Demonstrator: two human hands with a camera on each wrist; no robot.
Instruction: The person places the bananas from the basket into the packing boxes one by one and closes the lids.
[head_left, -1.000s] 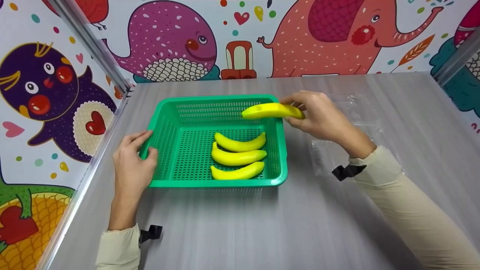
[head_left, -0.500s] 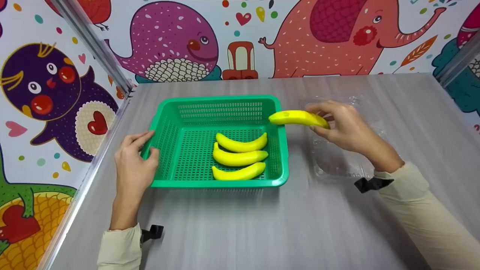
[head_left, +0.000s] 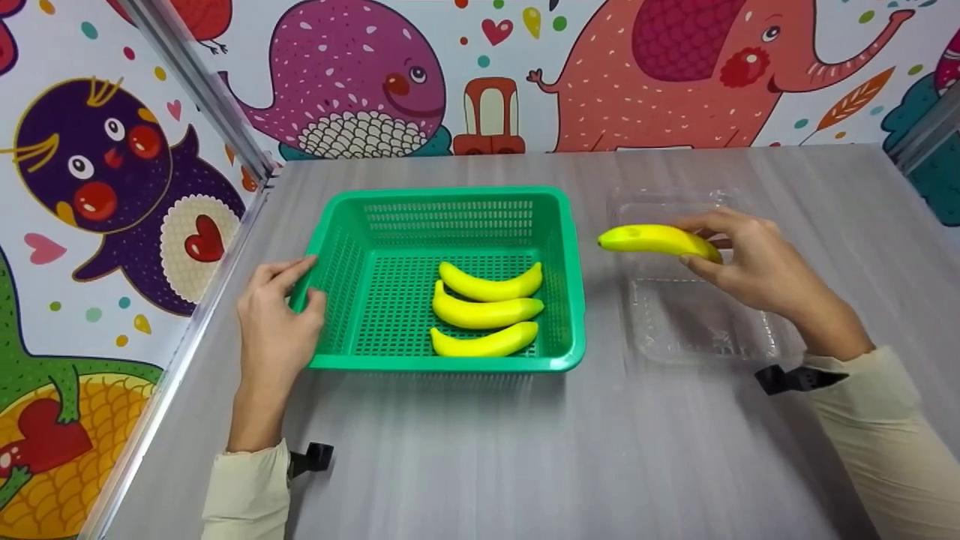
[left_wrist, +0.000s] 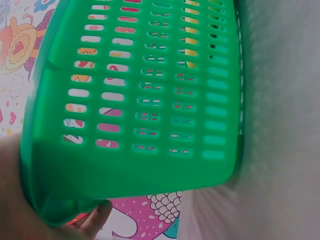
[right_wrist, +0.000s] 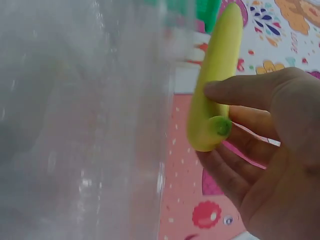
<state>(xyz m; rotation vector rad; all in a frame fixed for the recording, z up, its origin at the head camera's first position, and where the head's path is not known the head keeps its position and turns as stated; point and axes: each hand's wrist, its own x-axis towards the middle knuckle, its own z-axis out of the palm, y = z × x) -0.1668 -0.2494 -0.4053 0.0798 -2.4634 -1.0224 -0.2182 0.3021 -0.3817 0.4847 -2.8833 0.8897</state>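
My right hand [head_left: 765, 262] pinches a yellow banana [head_left: 652, 240] by its right end, thumb in front and fingers behind. That banana [right_wrist: 220, 75] hangs above a clear plastic container [head_left: 697, 322], apart from it. On the left, my left hand [head_left: 281, 322] holds the left rim of a green plastic basket [head_left: 450, 363]. In the left wrist view the basket's slotted side [left_wrist: 130, 170] fills much of the picture, with the left hand [left_wrist: 30, 210] at its corner. Inside the basket, toward its right side, lie an upper banana [head_left: 491, 285], a middle banana [head_left: 487, 311] and a lower banana [head_left: 487, 341].
A grey wood-grain table [head_left: 465, 450] carries the basket and the container side by side, with a narrow gap between them. Cartoon-printed panels [head_left: 600, 75] stand along the back and left, joined by a metal corner post [head_left: 202, 82].
My right hand has carried the banana rightward, from over the basket's right rim to above the clear container. The left hand keeps its hold, and the bananas in the basket stay put.
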